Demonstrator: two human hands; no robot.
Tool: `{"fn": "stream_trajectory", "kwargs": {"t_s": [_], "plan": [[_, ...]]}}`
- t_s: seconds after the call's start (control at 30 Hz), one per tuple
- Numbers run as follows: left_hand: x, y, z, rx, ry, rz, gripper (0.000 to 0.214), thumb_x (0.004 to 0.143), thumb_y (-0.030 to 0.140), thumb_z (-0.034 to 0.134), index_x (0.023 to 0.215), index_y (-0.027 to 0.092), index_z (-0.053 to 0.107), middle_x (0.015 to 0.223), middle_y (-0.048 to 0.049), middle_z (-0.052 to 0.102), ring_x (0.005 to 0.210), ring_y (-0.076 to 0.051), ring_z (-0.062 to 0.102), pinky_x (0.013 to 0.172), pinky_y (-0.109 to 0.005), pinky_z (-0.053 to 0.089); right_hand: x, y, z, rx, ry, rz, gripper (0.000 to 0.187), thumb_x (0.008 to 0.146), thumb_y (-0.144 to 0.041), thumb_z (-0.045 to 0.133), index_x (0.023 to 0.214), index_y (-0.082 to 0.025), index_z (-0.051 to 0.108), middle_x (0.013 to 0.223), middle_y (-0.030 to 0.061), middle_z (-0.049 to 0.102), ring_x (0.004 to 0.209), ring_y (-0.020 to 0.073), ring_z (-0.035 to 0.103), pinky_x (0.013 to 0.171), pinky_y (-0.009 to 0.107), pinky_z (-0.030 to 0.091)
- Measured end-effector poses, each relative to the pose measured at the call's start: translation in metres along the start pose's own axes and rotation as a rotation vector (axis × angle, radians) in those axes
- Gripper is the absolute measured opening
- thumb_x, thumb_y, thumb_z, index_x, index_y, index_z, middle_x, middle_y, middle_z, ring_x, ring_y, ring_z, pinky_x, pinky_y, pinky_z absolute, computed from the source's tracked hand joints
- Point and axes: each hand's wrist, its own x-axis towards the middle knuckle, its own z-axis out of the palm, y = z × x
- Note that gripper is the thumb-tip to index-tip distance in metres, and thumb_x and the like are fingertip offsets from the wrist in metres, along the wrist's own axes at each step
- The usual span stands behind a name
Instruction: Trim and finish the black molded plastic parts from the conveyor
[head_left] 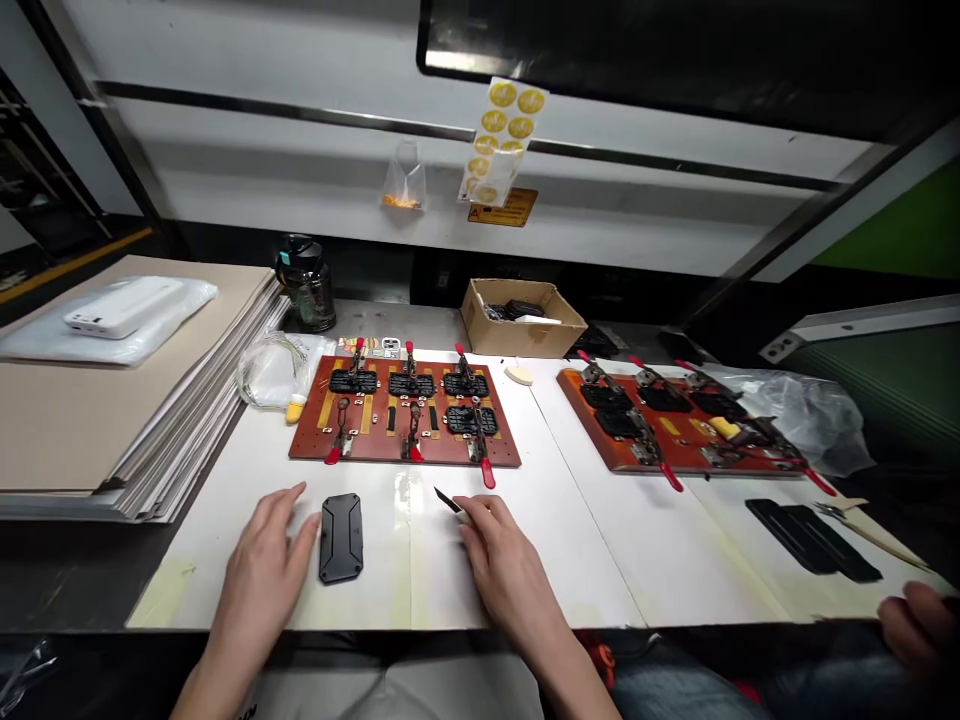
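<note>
A black rectangular cover (342,538) with cut corners lies flat on the white work surface in front of me. Just left of it is my left hand (264,556), fingers apart, its thumb close to the cover's edge; whether they touch I cannot tell. Between thumb and fingers of my right hand (498,552) is a thin dark pointed tool (447,499), its tip aimed up and left. Farther back lies a red-brown fixture board (309,440) with red-handled toggle clamps and several black plastic parts (412,384) set on it.
A second fixture board (679,455) stands to the right, near two black strips (814,540) and pliers (832,510). Another person's hand (919,625) shows at the right edge. Stacked cardboard sheets (187,420), a dark bottle (307,285) and a carton (517,340) border the surface.
</note>
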Motion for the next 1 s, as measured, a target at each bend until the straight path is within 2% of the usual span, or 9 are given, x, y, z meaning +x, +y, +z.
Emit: {"fn": "stream_trajectory", "kwargs": {"t_s": [0.17, 0.3, 0.43, 0.53, 0.63, 0.8, 0.83, 0.9, 1.0], "plan": [[0.074, -0.009, -0.023, 0.064, 0.138, 0.003, 0.039, 0.091, 0.052, 0.049, 0.115, 0.024, 0.063, 0.111, -0.0049, 0.069, 0.088, -0.022, 0.068, 0.078, -0.033, 0.052, -0.002, 0.017, 0.017, -0.169, 0.068, -0.042, 0.035, 0.099, -0.02, 0.038, 0.128, -0.023, 0.059, 0.126, 0.0103, 0.055, 0.112, 0.026, 0.056, 0.097, 0.042, 0.049], [0.142, -0.011, -0.018, 0.128, 0.189, -0.004, 0.037, 0.087, 0.048, 0.056, 0.109, 0.02, 0.064, 0.105, -0.0085, 0.071, 0.088, -0.026, 0.067, 0.079, -0.035, 0.048, -0.004, 0.024, 0.022, -0.21, 0.091, -0.071, 0.036, 0.1, -0.022, 0.04, 0.132, -0.023, 0.057, 0.129, 0.0108, 0.054, 0.113, 0.0266, 0.055, 0.098, 0.046, 0.049], [0.17, -0.012, -0.017, 0.135, 0.202, -0.047, 0.032, 0.081, 0.047, 0.063, 0.097, 0.019, 0.066, 0.087, -0.0057, 0.073, 0.082, -0.027, 0.067, 0.072, -0.033, 0.046, -0.013, 0.024, 0.016, -0.146, 0.113, -0.1, 0.035, 0.101, -0.024, 0.042, 0.133, -0.024, 0.055, 0.132, 0.0114, 0.052, 0.119, 0.0278, 0.053, 0.101, 0.049, 0.048], [0.144, -0.011, -0.031, 0.14, 0.304, -0.074, 0.036, 0.083, 0.048, 0.062, 0.103, 0.02, 0.066, 0.092, -0.0049, 0.072, 0.082, -0.024, 0.065, 0.072, -0.032, 0.046, -0.031, 0.013, 0.015, -0.034, 0.235, -0.086, 0.038, 0.102, -0.026, 0.043, 0.139, -0.026, 0.048, 0.131, 0.0128, 0.05, 0.12, 0.028, 0.053, 0.1, 0.047, 0.049], [0.079, -0.005, -0.034, 0.036, 0.377, -0.046, 0.036, 0.084, 0.049, 0.061, 0.11, 0.024, 0.066, 0.106, -0.0037, 0.069, 0.089, -0.022, 0.064, 0.074, -0.031, 0.049, -0.052, -0.012, 0.027, 0.113, 0.228, -0.119, 0.042, 0.101, -0.023, 0.044, 0.142, -0.028, 0.043, 0.121, 0.0124, 0.054, 0.106, 0.0249, 0.06, 0.089, 0.039, 0.054], [-0.056, 0.007, 0.009, -0.252, -0.199, 0.132, 0.031, 0.087, 0.044, 0.066, 0.114, 0.03, 0.068, 0.11, -0.0018, 0.068, 0.08, -0.017, 0.066, 0.072, -0.027, 0.057, -0.062, -0.054, 0.06, 0.11, -0.038, -0.352, 0.066, 0.089, -0.016, 0.055, 0.15, -0.031, 0.035, 0.13, 0.0123, 0.053, 0.106, 0.0266, 0.057, 0.089, 0.041, 0.051], [-0.074, 0.008, 0.016, -0.289, -0.226, 0.102, 0.038, 0.086, 0.044, 0.067, 0.121, 0.029, 0.064, 0.109, -0.0025, 0.069, 0.08, -0.017, 0.067, 0.073, -0.028, 0.058, -0.059, -0.059, 0.064, 0.093, -0.102, -0.392, 0.071, 0.087, -0.016, 0.056, 0.152, -0.031, 0.033, 0.13, 0.0121, 0.055, 0.108, 0.0284, 0.056, 0.091, 0.044, 0.049], [-0.093, 0.006, 0.023, -0.363, -0.274, 0.02, 0.054, 0.086, 0.044, 0.069, 0.136, 0.03, 0.053, 0.114, -0.0043, 0.069, 0.089, -0.02, 0.07, 0.08, -0.03, 0.06, -0.052, -0.063, 0.067, 0.123, -0.179, -0.409, 0.069, 0.087, -0.017, 0.054, 0.152, -0.029, 0.033, 0.123, 0.0108, 0.06, 0.108, 0.0295, 0.055, 0.092, 0.047, 0.045], [-0.08, 0.0, 0.016, -0.345, -0.22, 0.0, 0.059, 0.089, 0.047, 0.065, 0.143, 0.033, 0.045, 0.125, -0.0058, 0.066, 0.105, -0.024, 0.068, 0.093, -0.038, 0.059, -0.04, -0.061, 0.06, 0.452, -0.194, -0.198, 0.033, 0.098, -0.034, 0.051, 0.13, -0.026, 0.054, 0.11, 0.0066, 0.064, 0.099, 0.0233, 0.056, 0.09, 0.039, 0.043]]}}
